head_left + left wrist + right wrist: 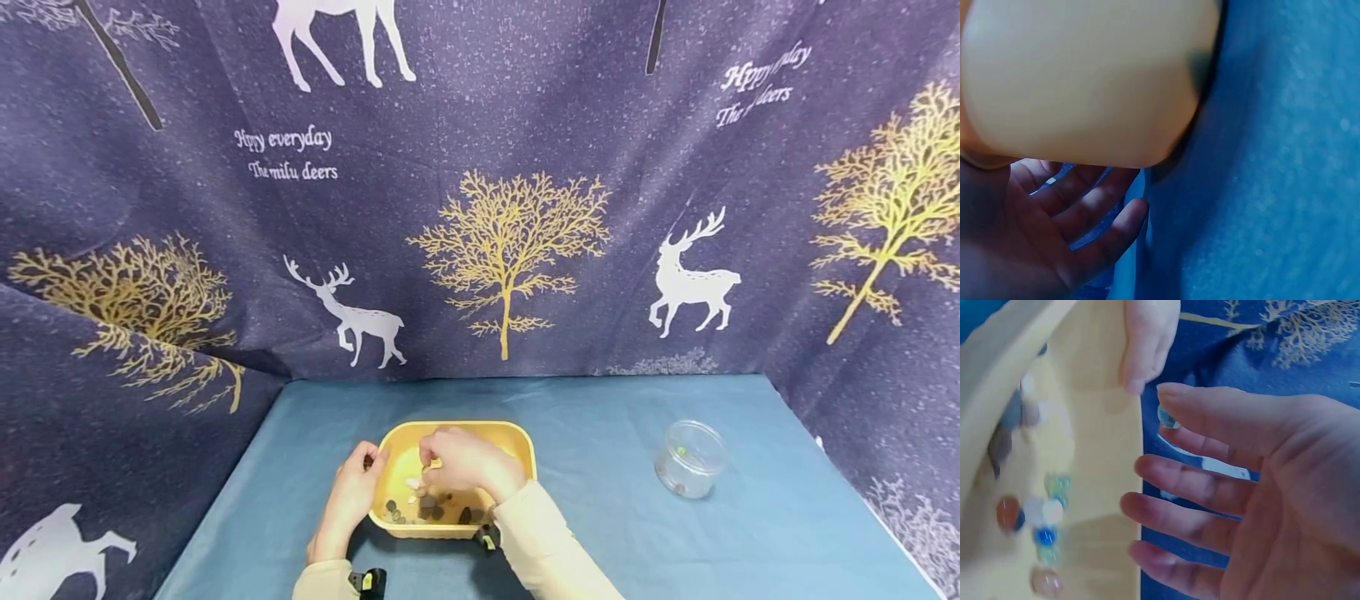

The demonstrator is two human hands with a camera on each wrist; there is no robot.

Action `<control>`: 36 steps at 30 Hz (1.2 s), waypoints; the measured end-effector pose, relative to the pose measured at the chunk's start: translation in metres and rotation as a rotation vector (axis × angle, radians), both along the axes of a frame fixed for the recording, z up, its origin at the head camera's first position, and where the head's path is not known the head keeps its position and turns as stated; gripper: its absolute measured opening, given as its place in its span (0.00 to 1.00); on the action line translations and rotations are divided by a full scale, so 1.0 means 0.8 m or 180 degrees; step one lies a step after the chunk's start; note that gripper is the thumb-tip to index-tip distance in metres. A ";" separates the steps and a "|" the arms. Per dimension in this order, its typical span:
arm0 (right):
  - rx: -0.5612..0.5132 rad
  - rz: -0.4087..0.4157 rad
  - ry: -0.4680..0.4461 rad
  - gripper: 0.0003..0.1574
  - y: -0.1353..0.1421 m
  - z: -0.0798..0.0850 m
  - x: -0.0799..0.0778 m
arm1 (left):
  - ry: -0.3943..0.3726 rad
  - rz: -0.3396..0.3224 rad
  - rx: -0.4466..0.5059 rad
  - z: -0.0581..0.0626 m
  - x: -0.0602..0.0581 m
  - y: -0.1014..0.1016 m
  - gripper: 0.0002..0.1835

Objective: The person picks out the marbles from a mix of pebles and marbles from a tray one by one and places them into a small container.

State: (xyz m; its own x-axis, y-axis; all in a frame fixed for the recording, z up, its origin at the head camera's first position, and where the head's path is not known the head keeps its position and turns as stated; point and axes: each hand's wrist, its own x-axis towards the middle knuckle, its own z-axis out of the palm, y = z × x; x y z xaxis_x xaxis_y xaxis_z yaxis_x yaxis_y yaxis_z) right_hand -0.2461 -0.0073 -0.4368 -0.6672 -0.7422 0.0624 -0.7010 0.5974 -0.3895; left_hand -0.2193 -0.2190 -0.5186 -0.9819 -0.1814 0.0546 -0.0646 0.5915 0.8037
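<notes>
A yellow plastic basin (480, 424) stands on the blue cloth, with dark stones (429, 505) and pale pieces inside. My left hand (351, 493) holds its left rim, thumb at the edge; the left wrist view shows the other fingers outside the basin wall (1085, 87). Over the basin, my right hand (472, 461) pinches a small bluish-green glass marble (1165, 417) between thumb and index finger; its other fingers are spread. Below it in the right wrist view lie coloured marbles, among them a blue marble (1045, 535) and an orange-brown marble (1009, 512).
On the right of the blue cloth (600, 517) stands a clear round plastic jar (692, 460) with a green piece and a brownish piece in it. A dark curtain (540, 117) printed with deer and trees hangs behind and along both sides.
</notes>
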 end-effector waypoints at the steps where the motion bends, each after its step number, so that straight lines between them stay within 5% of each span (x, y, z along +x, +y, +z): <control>1: 0.0005 0.0009 0.0037 0.08 0.006 0.000 0.000 | -0.0007 -0.0004 -0.0001 0.000 0.000 0.000 0.12; 22: -0.0198 -0.0417 0.0390 0.10 0.141 0.020 0.016 | -0.0038 0.0021 0.0035 -0.001 0.001 0.002 0.14; 36: -0.0719 -0.0914 0.0471 0.14 0.217 -0.006 -0.002 | -0.0005 0.0003 0.0034 0.001 0.003 0.003 0.12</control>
State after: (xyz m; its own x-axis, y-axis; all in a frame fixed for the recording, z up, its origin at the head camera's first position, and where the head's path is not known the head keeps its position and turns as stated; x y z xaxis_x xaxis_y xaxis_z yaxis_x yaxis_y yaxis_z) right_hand -0.2480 0.1661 -0.4412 -0.8173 -0.4833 0.3138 -0.5762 0.6882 -0.4409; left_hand -0.2171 -0.2170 -0.5178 -0.9818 -0.1829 0.0512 -0.0664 0.5827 0.8100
